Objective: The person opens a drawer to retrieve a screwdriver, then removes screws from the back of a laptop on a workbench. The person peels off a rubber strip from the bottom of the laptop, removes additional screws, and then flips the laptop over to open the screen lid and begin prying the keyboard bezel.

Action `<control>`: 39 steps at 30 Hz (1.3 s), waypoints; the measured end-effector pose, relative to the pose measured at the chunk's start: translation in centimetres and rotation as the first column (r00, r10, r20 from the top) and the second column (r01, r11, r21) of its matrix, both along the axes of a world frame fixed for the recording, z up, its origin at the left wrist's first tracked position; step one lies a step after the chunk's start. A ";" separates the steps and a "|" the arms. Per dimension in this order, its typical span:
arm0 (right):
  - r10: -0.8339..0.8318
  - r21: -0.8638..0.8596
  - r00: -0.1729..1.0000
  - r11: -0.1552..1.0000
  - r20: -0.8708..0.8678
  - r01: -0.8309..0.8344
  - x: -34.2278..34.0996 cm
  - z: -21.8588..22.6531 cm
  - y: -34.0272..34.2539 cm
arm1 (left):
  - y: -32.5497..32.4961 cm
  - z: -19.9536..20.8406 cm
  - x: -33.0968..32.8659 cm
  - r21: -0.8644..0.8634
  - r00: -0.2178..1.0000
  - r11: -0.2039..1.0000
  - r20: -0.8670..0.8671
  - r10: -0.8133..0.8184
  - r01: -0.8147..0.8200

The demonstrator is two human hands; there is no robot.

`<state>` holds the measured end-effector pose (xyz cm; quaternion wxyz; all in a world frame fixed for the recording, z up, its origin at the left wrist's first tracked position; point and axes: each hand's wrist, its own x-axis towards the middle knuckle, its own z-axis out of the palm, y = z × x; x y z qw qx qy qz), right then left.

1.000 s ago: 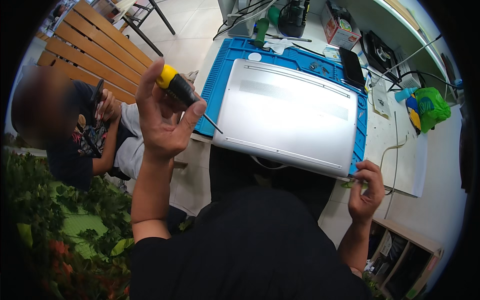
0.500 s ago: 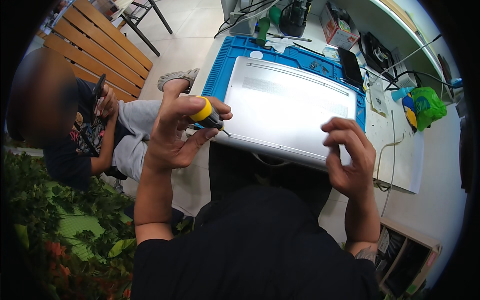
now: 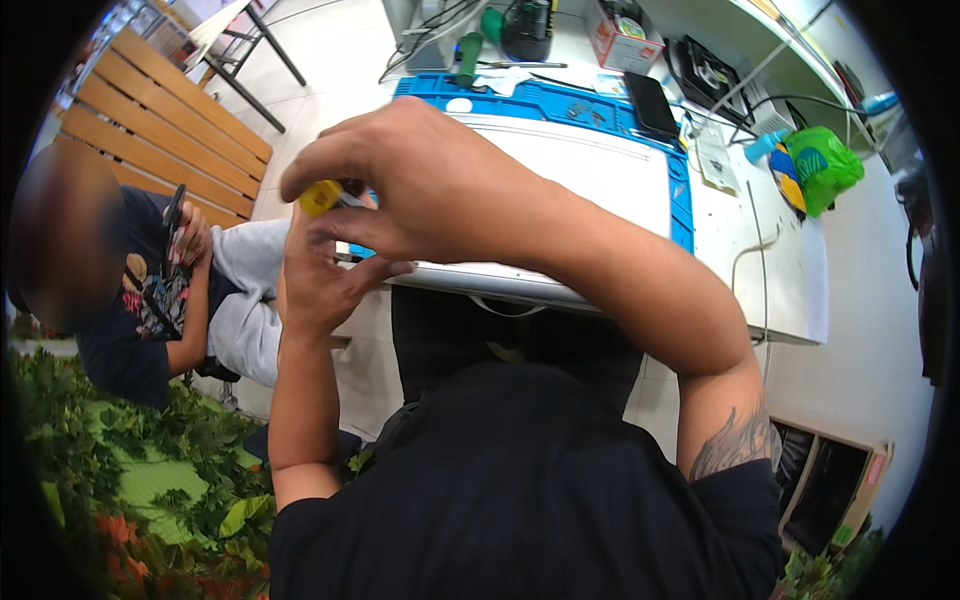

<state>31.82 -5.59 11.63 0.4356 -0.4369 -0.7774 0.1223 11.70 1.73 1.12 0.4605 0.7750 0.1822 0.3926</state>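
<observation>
Gripping yellow-black screwdriver point(image 3: 321, 198), right hand point(image 3: 400, 185) curls nearly closed, left of frame centre. Left hand point(image 3: 322, 275) just below, half-curled, thumb out; cannot tell its hold. Laptop point(image 3: 615, 172) on blue mat point(image 3: 545, 98), upper centre.

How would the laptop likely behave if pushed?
Likely stiff: the laptop is a flat, hard-looking slab. It seems unlikely to roll or tip, lying flat on the blue mat. Its smooth upper face might feel slippery.
</observation>
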 end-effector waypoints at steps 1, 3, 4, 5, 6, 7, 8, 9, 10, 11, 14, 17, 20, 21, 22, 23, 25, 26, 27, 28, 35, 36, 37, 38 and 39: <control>0.036 -0.064 0.999 0.997 -0.011 -0.037 0.3 0.6 0.2 | 0.3 -0.6 -0.4 -0.062 0.992 0.992 -0.064 -0.110 0.106; 0.109 -0.199 0.994 0.974 -0.024 -0.112 0.5 1.6 0.2 | 0.9 -2.9 -1.9 -0.164 0.943 0.965 -0.231 -0.241 0.206; 0.118 -0.223 0.991 0.966 -0.054 -0.128 0.3 1.2 0.7 | 0.7 -4.3 -2.4 -0.063 0.948 0.990 -0.283 -0.142 0.130; 0.125 -0.165 0.988 0.976 -0.093 -0.139 -0.3 0.5 1.0 | 0.5 -5.2 -2.3 0.031 0.953 0.998 -0.301 -0.043 0.055; 0.146 -0.098 0.981 0.982 -0.126 -0.159 -1.3 -0.1 1.1 | 0.3 -5.4 -2.4 0.114 0.956 0.993 -0.289 0.056 -0.024; 0.095 -0.030 0.973 0.994 -0.211 -0.104 -2.0 -0.9 0.6 | 0.2 -5.9 -1.8 0.170 0.958 0.983 -0.266 0.112 -0.068; 0.076 0.042 0.950 0.997 -0.303 -0.066 -3.3 -1.4 0.0 | 0.0 -6.0 -1.7 0.217 0.954 0.969 -0.247 0.171 -0.117; 0.008 0.047 0.959 0.999 -0.282 0.006 -4.2 -1.7 -0.1 | -0.1 -6.2 -1.4 0.249 0.950 0.956 -0.230 0.212 -0.153; -0.027 0.082 0.938 0.995 -0.346 0.059 -5.0 -2.0 -0.2 | -0.3 -6.1 -1.4 0.279 0.943 0.943 -0.220 0.248 -0.183; -0.026 0.096 0.924 0.993 -0.381 0.067 -5.3 -2.5 0.2 | -0.3 -5.8 -1.3 0.301 0.942 0.932 -0.201 0.268 -0.201; -0.034 0.060 0.886 0.996 -0.462 0.069 -5.1 -3.4 0.5 | -0.2 -6.0 -0.9 0.344 0.947 0.915 -0.161 0.277 -0.209; -0.009 0.107 0.885 0.992 -0.465 0.066 -4.7 -3.4 1.2 | -0.5 -5.7 -1.7 0.371 0.940 0.903 -0.173 0.295 -0.216; 0.032 0.074 0.874 0.997 -0.486 0.004 -3.5 -2.7 1.5 | -0.4 -5.1 -1.6 0.301 0.936 0.941 -0.262 0.236 -0.153; 0.018 0.031 0.864 1.000 -0.503 -0.003 -3.2 -2.8 1.7 | -0.5 -4.1 -0.9 0.248 0.955 0.962 -0.241 0.173 -0.112; 0.001 0.001 0.883 1.000 -0.470 0.000 -2.6 -2.3 1.5 | -0.7 -3.2 -0.3 0.193 0.970 0.978 -0.216 0.115 -0.072; -0.007 -0.051 0.858 0.998 -0.513 -0.023 -2.7 -1.8 1.3 | -0.6 -3.6 -0.8 0.105 0.974 0.994 -0.219 0.054 -0.031; 0.003 -0.085 0.846 0.995 -0.533 -0.057 -2.9 -1.6 1.2 | -0.7 -3.3 -1.0 0.195 0.979 0.980 -0.191 0.071 -0.033; 0.023 -0.067 0.860 0.996 -0.510 -0.067 -3.0 -1.8 1.2 | -0.7 -2.7 -0.8 0.242 0.982 0.970 -0.174 0.076 -0.032; 0.043 -0.049 0.872 0.996 -0.488 -0.076 -3.0 -1.9 1.2 | -1.3 -2.3 -0.2 0.296 0.980 0.950 -0.140 0.144 -0.097; 0.044 -0.053 0.879 0.996 -0.474 -0.078 -3.0 -1.8 1.1 | -1.5 -1.9 -0.1 0.339 0.976 0.934 -0.139 0.170 -0.114; 0.058 0.027 0.868 0.998 -0.493 -0.051 -3.6 -2.4 1.0 | -0.6 -2.6 -0.8 0.381 0.947 0.912 -0.210 0.245 -0.151; 0.050 0.052 0.870 0.998 -0.490 -0.028 -3.6 -2.4 1.0 | -0.9 -3.5 -1.3 0.351 0.922 0.915 -0.252 0.294 -0.196; 0.061 0.074 0.876 0.997 -0.478 -0.029 -3.7 -3.0 1.4 | -0.9 -3.6 -1.1 0.289 0.923 0.935 -0.261 0.283 -0.206; 0.073 0.057 0.887 0.997 -0.457 -0.053 -4.3 -2.5 1.0 | -1.3 -3.1 -1.7 0.235 0.915 0.942 -0.272 0.299 -0.238; 0.048 0.063 0.897 0.998 -0.439 -0.023 -4.0 -2.4 0.5 | -1.2 -3.0 -1.1 0.202 0.923 0.952 -0.266 0.278 -0.229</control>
